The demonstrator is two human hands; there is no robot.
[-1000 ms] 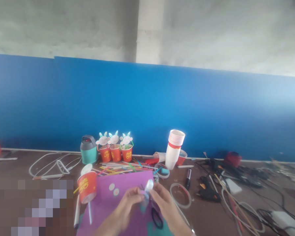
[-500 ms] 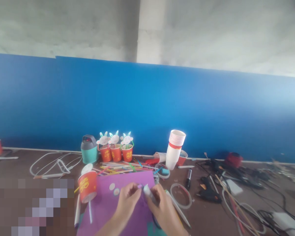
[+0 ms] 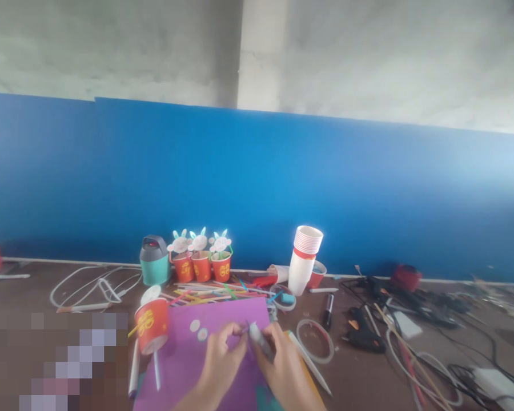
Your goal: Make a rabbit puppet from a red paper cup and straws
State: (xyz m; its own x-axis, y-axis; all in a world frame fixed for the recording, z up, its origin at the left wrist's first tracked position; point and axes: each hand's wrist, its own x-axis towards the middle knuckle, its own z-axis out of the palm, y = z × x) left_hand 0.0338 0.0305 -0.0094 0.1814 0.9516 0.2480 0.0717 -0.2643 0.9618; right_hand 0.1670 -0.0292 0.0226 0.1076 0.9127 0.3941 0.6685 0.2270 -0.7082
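Over a purple sheet (image 3: 188,365), my left hand (image 3: 223,355) pinches a small purple piece (image 3: 245,327) between thumb and fingers. Close beside it, my right hand (image 3: 282,362) is closed around a whitish tube (image 3: 260,341), its narrow end pointing up toward the left fingertips. Blur and the fingers hide what exactly the tube and the piece are. Two small round paper discs (image 3: 203,334) lie on the sheet left of my hands. A red paper cup (image 3: 152,326) with a white stick stands tilted at the sheet's left edge.
Colored sticks (image 3: 209,292) lie behind the sheet. Three red cups with paper bunny figures (image 3: 201,265) stand near the blue partition (image 3: 257,182). A white cup stack (image 3: 302,265) rises right of them. A black glue gun (image 3: 364,337) and tangled cables (image 3: 449,322) occupy the right.
My fingers have shifted slightly; the purple piece shows less between the left fingertips. The tube stays in my right hand, and the surrounding objects have not moved.
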